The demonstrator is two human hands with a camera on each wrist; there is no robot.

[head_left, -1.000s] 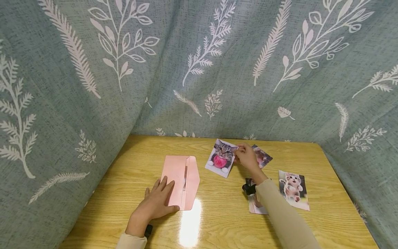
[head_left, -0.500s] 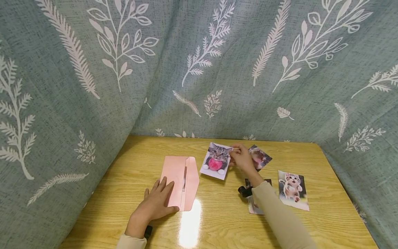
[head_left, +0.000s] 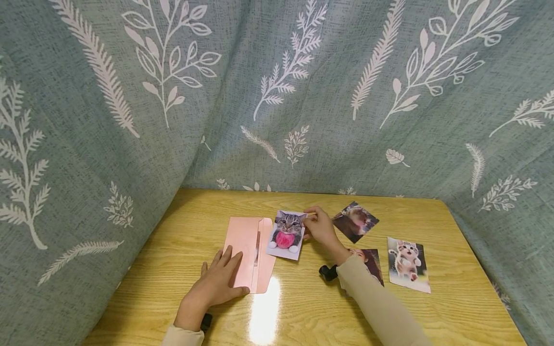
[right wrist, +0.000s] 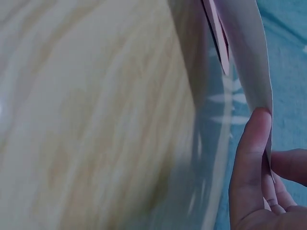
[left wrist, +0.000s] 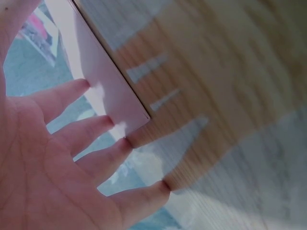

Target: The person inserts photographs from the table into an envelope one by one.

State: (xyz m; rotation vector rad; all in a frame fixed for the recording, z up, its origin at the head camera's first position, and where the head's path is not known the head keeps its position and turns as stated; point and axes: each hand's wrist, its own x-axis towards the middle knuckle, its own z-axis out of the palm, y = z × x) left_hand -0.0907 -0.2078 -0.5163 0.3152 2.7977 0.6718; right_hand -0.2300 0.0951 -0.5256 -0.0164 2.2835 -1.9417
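A pink envelope [head_left: 243, 233] lies on the table with its flap spread to the right and a slit along its front showing something pale inside. My left hand [head_left: 218, 281] rests on its lower left part, fingers spread; in the left wrist view, fingertips [left wrist: 81, 85] touch the envelope's edge and the wood. Between thumb and fingers, my right hand [head_left: 322, 230] pinches the right edge of a cat photo [head_left: 285, 236] with a pink ball. This photo overlaps the envelope's flap from above. The right wrist view shows the photo's pale back [right wrist: 247, 52], slightly bent.
To the right on the wooden table [head_left: 311, 312] lie a dark photo of an animal [head_left: 356, 222], a photo of a long-haired person [head_left: 372, 262] partly under the right sleeve, and a kitten photo [head_left: 409, 264]. A leaf-patterned curtain [head_left: 277, 96] encloses the back and sides.
My right hand has carried the cat photo left and nearer, from beside the envelope to over its flap. More of the two photos behind the arm now shows. My left hand has stayed put.
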